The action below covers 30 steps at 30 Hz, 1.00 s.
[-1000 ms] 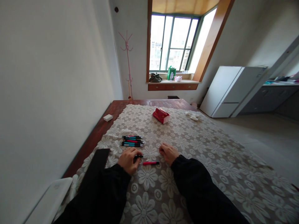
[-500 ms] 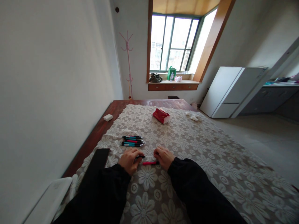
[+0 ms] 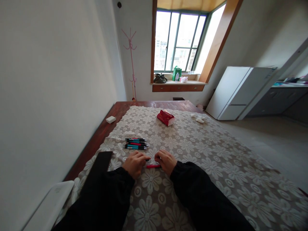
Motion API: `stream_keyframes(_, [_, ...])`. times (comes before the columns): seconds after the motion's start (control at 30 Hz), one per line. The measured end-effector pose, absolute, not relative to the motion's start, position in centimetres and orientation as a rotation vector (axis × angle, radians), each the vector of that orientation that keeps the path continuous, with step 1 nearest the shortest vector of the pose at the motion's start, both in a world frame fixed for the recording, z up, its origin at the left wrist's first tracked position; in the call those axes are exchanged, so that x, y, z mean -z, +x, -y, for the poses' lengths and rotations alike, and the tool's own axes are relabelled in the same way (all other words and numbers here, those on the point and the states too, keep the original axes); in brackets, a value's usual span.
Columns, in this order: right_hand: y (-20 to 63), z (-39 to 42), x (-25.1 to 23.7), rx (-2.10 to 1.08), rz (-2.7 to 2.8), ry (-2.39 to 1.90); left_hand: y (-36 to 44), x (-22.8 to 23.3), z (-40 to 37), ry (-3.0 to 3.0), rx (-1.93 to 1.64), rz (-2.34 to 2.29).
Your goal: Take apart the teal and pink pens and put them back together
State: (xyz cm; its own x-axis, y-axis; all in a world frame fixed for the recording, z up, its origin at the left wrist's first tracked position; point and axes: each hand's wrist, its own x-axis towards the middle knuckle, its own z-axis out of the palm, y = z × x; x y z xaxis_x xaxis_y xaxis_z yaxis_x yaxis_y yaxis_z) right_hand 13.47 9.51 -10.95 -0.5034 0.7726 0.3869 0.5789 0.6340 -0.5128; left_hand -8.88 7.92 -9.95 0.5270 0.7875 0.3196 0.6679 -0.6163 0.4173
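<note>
Left hand [image 3: 134, 164] pinches a dark pen part [image 3: 147, 159]; right hand [image 3: 165, 161], fingers curled, touches the pink pen [image 3: 153, 166].

1. Red rectangular tissue pack [image 3: 166, 117], far centre of the lace floral cloth [image 3: 216, 160].
2. Small white box [image 3: 111, 119] on bare dark wood bench [image 3: 120, 109], left edge.
3. Pink metal coat stand [image 3: 131, 64] in corner.
4. White fridge [image 3: 238, 93] lying tilted, right.

Left hand [image 3: 134, 163] and right hand [image 3: 165, 161] meet over a pink pen [image 3: 153, 166]. More pens [image 3: 136, 144] lie beyond on the lace tablecloth [image 3: 216, 166].
</note>
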Motion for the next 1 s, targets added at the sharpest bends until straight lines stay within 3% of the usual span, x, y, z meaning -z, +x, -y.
stream_keyframes(0.33, [13.7,-9.1,10.9,-0.425,2.234,-1.141,-8.9,9.3,-7.8,2.386,-0.863,-1.516])
stream_keyframes(0.8, [14.3,-9.2,10.1,-0.347,2.555,-0.829,-8.7,9.2,-7.7,2.309,-0.778,-1.565])
stream_keyframes(1.0, [15.8,-10.2,9.8,-0.313,2.504,-1.049,-8.8,8.8,-7.3,2.283,-0.781,-1.43])
